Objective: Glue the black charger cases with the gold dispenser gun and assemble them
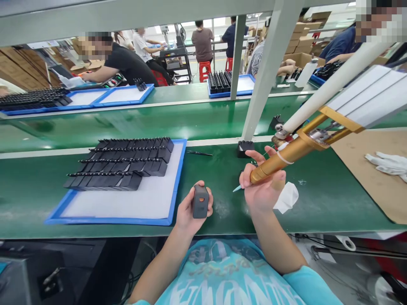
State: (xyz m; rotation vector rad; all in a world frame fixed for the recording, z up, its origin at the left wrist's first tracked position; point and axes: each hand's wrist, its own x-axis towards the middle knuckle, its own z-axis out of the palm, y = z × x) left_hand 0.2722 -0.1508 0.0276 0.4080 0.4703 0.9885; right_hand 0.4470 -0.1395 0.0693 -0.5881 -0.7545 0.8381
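Observation:
My left hand (187, 212) is closed around a black plug-in charger block (200, 207) with an orange port facing up toward me. My right hand (262, 195) grips the lower end of a gold cylindrical tool (273, 165), palm turned upward. Past the fingers pokes a light-blue pointed tip (237, 188), in line with the tool and aimed down to the left. Behind that hand, another black block (246, 148) stands on the green bench with its pins up. A crumpled white tissue (287, 198) lies beside my right wrist.
Left on the bench (219, 216) is a blue-rimmed tray (178, 182) with rows of black blocks. A thin black tool (199, 153) lies behind. A grey post (259, 76) rises ahead. Cardboard (359, 178) and white gloves (386, 164) are at right. Several people work beyond.

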